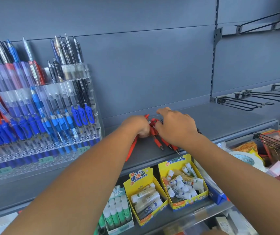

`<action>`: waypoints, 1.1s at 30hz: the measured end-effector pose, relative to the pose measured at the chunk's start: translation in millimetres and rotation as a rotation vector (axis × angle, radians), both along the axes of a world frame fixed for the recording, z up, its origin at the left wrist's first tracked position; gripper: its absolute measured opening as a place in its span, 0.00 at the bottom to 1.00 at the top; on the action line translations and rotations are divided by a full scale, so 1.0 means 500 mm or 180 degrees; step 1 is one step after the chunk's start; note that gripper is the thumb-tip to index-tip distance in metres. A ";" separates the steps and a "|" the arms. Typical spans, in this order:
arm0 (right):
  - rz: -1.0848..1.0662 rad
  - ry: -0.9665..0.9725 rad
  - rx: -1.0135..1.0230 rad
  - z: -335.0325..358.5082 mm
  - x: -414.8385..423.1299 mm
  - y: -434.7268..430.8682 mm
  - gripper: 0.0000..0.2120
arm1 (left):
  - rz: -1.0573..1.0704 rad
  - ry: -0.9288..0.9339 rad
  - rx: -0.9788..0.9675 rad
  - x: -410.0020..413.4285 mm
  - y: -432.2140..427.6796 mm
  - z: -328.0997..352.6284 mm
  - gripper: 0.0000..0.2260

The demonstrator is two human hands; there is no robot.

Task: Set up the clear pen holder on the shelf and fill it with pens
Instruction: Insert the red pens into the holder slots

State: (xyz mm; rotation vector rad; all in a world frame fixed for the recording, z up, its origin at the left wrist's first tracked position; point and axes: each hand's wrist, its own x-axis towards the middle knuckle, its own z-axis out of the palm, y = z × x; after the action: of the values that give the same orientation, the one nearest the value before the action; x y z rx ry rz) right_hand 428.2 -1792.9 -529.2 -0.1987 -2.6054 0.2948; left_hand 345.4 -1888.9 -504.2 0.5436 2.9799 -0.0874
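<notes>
The grey shelf [220,119] is seen running across the view, its right end cut off by the frame edge. On its left part the clear pen holder [75,72] is stood upright, its tiers packed with blue pens [81,114]. Its left side is cut off, and the price tags on its front are too blurred to be read. Below the shelf edge two yellow boxes [178,167] of glue sticks are seen, the left one partly hidden by a forearm.

Now the hands: both are laid on the shelf just right of the holder, close together. The left hand [140,126] is curled round a bunch of red pens [157,142], its fingers turned under and hidden. The right hand [176,129] is spread palm-down over the same bunch, forefinger stretched toward the back panel; whether anything is gripped beneath it cannot be told. Only the tips and red grips of three pens are shown beside the right wrist, and one red barrel is glimpsed under the left wrist. The pens covered cannot be counted.
</notes>
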 end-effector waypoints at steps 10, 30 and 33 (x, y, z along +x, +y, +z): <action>0.0337 0.0357 -0.0976 0.015 -0.005 -0.012 0.20 | 0.0167 -0.0083 0.2708 -0.015 -0.086 -0.017 0.06; 0.1431 0.0862 -0.1908 0.121 -0.047 -0.133 0.06 | -0.0749 -0.0535 0.4422 0.061 -0.151 0.025 0.08; 0.1485 0.0788 -0.1717 0.129 -0.043 -0.134 0.06 | -0.0639 -0.0537 0.4514 0.072 -0.150 0.023 0.07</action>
State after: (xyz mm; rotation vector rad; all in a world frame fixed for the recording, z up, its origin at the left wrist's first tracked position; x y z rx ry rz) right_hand 406.5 -1859.9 -464.6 0.2561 -2.2442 1.1104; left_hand 381.2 -1964.1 -492.8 0.8270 2.3124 1.9636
